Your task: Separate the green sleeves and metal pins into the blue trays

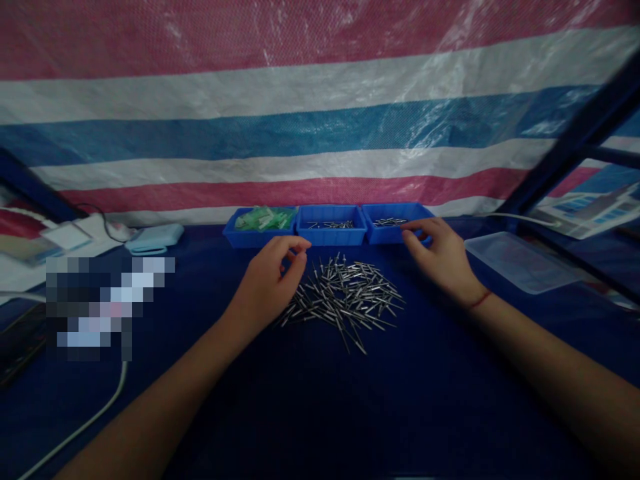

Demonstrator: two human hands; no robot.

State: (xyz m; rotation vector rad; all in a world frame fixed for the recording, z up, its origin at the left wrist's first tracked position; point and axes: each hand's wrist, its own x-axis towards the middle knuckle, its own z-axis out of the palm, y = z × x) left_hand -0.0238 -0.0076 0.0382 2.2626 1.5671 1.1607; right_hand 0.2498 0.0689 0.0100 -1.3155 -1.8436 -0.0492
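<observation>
A loose pile of slender silver metal pins lies on the dark blue tabletop. My left hand hovers at the pile's left edge, fingers curled and thumb close to the index fingertip. Over on the right, my right hand is beside the right blue bin, its thumb and index tips drawn together in a pinch. Whatever either hand may hold is too small to make out. More metal pieces lie in that bin and in the middle blue bin. Green-tinted plastic bags fill the left blue bin.
A clear plastic lid lies at the right. At the left are a light blue case, a dark phone-like device and a white cable. A striped tarp hangs behind the bins, between dark frame posts.
</observation>
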